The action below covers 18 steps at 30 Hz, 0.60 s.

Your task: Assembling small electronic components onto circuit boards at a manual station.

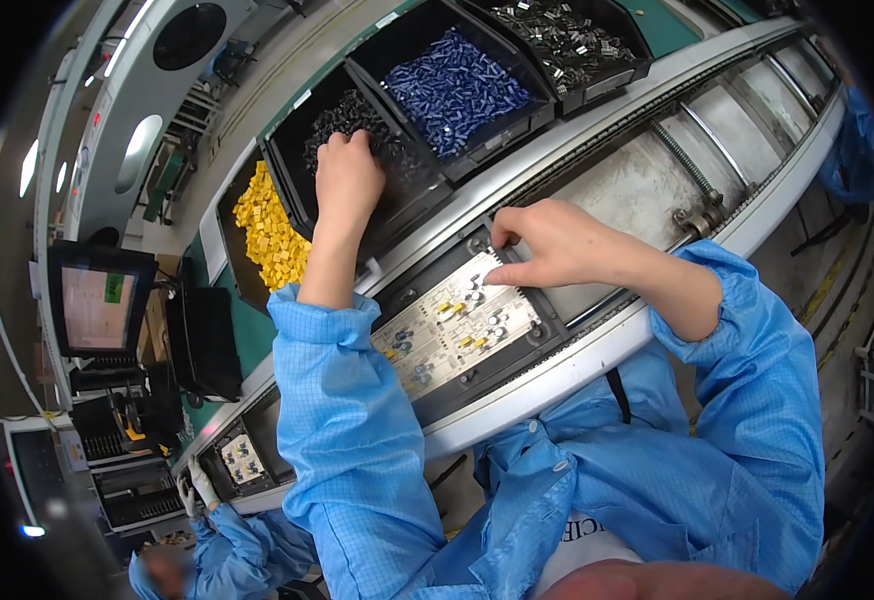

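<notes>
My left hand is down in a black bin of small black components. Its fingers are curled, and their tips are hidden, so what they hold cannot be made out. Over the upper right corner of a pale circuit board is my right hand. Thumb and index finger are apart with nothing visible between them, the thumb tip near a cylindrical part on the board. Yellow blocks and dark cylindrical parts stand on the board, which lies in a dark carrier frame.
Bins of yellow blocks, blue parts and silvery metal parts flank the black one. A conveyor rail runs in front of me. At the lower left, a gloved co-worker works by another board. A monitor stands left.
</notes>
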{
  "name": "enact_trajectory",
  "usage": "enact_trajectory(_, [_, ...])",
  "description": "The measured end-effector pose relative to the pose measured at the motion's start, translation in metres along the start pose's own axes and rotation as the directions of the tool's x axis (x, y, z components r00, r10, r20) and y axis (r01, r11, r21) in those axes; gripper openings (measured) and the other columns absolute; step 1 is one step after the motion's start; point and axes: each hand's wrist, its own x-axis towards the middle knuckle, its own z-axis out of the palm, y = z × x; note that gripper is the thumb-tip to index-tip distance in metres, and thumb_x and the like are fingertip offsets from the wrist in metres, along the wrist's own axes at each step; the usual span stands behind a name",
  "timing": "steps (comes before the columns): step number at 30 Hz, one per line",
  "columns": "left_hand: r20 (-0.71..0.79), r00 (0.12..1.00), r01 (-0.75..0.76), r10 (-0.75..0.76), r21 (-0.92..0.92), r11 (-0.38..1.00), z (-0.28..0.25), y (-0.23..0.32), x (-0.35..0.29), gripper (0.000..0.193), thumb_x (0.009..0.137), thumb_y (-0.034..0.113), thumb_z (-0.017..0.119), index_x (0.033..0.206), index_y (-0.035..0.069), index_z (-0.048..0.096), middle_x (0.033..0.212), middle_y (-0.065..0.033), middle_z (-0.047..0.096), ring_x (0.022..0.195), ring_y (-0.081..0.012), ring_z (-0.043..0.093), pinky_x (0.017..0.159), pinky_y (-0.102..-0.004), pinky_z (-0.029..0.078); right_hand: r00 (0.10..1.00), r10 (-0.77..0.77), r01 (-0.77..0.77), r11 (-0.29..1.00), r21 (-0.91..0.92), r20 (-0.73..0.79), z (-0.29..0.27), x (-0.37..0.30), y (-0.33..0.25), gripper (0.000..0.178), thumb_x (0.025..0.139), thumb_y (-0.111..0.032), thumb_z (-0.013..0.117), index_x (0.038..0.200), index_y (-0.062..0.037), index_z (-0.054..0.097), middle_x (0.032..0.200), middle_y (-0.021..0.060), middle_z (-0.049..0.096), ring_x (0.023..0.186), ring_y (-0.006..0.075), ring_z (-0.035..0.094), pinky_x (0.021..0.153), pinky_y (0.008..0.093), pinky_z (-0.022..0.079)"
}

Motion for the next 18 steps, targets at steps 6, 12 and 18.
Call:
enact_trajectory(6, [-0.025, 0.996, -0.084, 0.085, 0.032, 0.996, -0.006, 0.007, -0.008, 0.019, 0.078, 0.003, 0.060, 0.095, 0.003, 0.067, 0.090, -0.0178, 0.063, 0.087, -0.0369, 0.062, 0.079, -0.0440, 0.051, 0.999, 0.039, -0.036, 0.997, -0.061, 0.036, -0.003, -0.007, 0.000, 0.047, 0.079, -0.042, 0.071, 0.099, -0.0005, 0.063, 0.092, 0.0185, 0.069, 0.087, 0.0365, 0.066, 0.075, 0.0429, 0.052])
enact_trajectory(12, [-0.059, 0.978, 0.163, -0.200, -0.387, 0.908, -0.012, 0.010, -0.013, 0.011, 0.084, 0.007, 0.067, 0.092, -0.001, 0.067, 0.085, -0.0152, 0.065, 0.070, -0.0295, 0.064, 0.068, -0.0360, 0.053, 0.991, -0.033, 0.022, 0.996, -0.084, -0.132, -0.004, -0.010, 0.004, 0.044, 0.080, -0.042, 0.069, 0.095, -0.0006, 0.063, 0.082, 0.0172, 0.068, 0.081, 0.0355, 0.067, 0.072, 0.0440, 0.053])
enact_trajectory(18, [0.710, 0.630, 0.398, -0.316, -0.644, -0.653, -0.003, -0.009, -0.012, 0.020, 0.093, 0.009, 0.061, 0.099, -0.006, 0.050, 0.095, -0.0198, 0.058, 0.072, -0.0211, 0.059, 0.056, -0.0223, 0.053, 0.983, -0.064, 0.051, 0.995, -0.082, -0.173, -0.003, -0.011, 0.001, 0.040, 0.080, -0.040, 0.070, 0.091, -0.0023, 0.063, 0.081, 0.0143, 0.067, 0.078, 0.0333, 0.066, 0.067, 0.0420, 0.052])
